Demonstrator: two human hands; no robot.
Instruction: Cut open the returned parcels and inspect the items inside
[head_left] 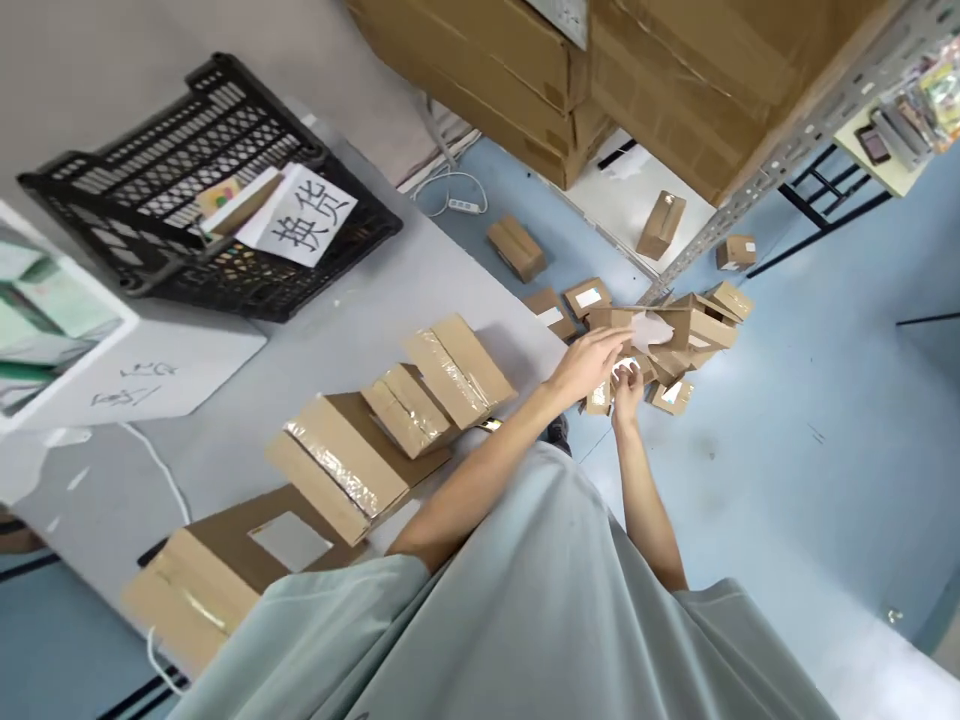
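My left hand [592, 360] reaches out over a heap of small cardboard boxes [694, 325] on the blue floor, its fingers curled onto a small box with a white label [649, 328]. My right hand [628, 385] is just beside it, fingers closed in a pinch on something small and pale that I cannot make out. Both hands touch each other above the heap. Several of the small boxes carry white labels, such as one box [587, 297] at the heap's left.
A grey table [420, 290] on the left carries taped flat cartons [409, 405], a black plastic crate [217, 190] with a paper sign, and a white sheet. Large cartons [525, 70] and a metal shelf post [787, 150] stand beyond. Loose boxes [516, 247] lie on the floor.
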